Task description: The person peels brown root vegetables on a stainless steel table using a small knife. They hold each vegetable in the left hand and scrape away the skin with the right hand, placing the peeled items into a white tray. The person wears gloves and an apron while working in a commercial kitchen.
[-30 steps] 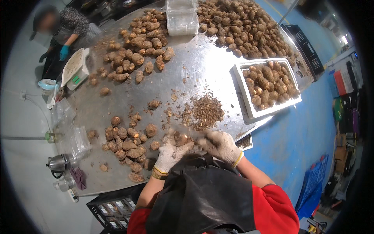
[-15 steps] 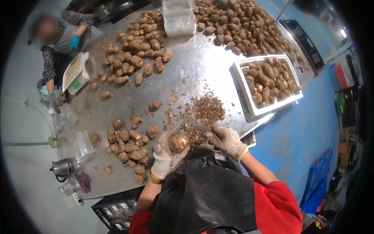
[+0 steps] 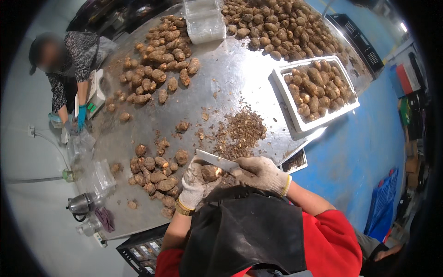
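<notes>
Hands: our left hand [image 3: 196,183], in a white work glove, is wrapped around one brown tuber [image 3: 211,172] at about 6 o'clock of the head view; our right hand [image 3: 262,173], gloved too, is clenched on the handle of a knife [image 3: 216,160], whose flat blade lies across the top of that tuber.
Tuber in hand: we hold it just above the near edge of the steel table [image 3: 221,87], over our black apron [image 3: 240,231].
Done so far: we judge a good share trimmed, since a heap of brown peelings [image 3: 240,134] lies at 12 o'clock of our hands, and a white tray [image 3: 295,115] at 2 o'clock is filled with tubers.
Left to do: a small pile of tubers [image 3: 154,171] waits at 9 o'clock of our left hand; a larger scatter [image 3: 157,69] lies at 11 o'clock and a big heap [image 3: 281,27] at 1 o'clock, so we reckon most of the work is ahead.
Nearby: another person [image 3: 69,69] in blue gloves works at the far left corner, at 10 o'clock; a stack of clear trays [image 3: 203,21] stands at 12 o'clock.
</notes>
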`<move>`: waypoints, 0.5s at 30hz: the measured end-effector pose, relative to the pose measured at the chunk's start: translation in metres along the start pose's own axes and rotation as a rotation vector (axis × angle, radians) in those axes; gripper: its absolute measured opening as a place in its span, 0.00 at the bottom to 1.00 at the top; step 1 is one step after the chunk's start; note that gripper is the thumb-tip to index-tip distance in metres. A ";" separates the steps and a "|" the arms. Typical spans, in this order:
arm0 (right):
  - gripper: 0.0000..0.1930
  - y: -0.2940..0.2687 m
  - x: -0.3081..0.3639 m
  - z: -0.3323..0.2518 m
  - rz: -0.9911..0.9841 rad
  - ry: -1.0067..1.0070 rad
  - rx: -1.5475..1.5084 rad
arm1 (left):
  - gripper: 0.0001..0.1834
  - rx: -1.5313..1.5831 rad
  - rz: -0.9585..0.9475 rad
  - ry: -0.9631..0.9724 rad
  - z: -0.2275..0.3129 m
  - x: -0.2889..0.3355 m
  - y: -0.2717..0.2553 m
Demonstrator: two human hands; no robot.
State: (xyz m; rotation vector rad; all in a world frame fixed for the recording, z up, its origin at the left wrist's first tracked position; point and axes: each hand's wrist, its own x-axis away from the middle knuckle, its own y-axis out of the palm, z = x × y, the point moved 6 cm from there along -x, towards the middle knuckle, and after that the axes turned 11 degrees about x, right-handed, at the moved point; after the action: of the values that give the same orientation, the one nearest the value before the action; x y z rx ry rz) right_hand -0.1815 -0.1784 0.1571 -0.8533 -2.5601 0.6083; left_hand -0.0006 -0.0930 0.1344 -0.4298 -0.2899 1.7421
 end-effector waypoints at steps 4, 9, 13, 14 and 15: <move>0.11 0.003 -0.008 0.043 -0.097 0.186 0.356 | 0.36 0.237 0.009 -0.198 -0.027 0.009 0.000; 0.11 -0.008 0.000 -0.006 -0.028 -0.041 -0.143 | 0.33 0.133 0.011 -0.078 -0.004 0.000 0.002; 0.14 0.007 -0.013 0.052 -0.056 0.073 -0.008 | 0.39 0.182 0.078 -0.064 0.004 0.005 -0.003; 0.15 0.010 -0.009 0.070 0.029 0.094 -0.030 | 0.38 0.057 0.090 -0.024 0.015 0.000 -0.009; 0.15 0.009 -0.006 0.075 0.094 0.114 -0.055 | 0.38 -0.072 0.111 -0.001 0.024 -0.004 -0.013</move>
State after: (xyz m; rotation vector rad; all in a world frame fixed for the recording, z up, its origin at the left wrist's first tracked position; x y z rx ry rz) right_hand -0.2082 -0.1963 0.0884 -1.0020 -2.4556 0.5033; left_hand 0.0009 -0.0929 0.1623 -0.5055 -0.3359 1.8442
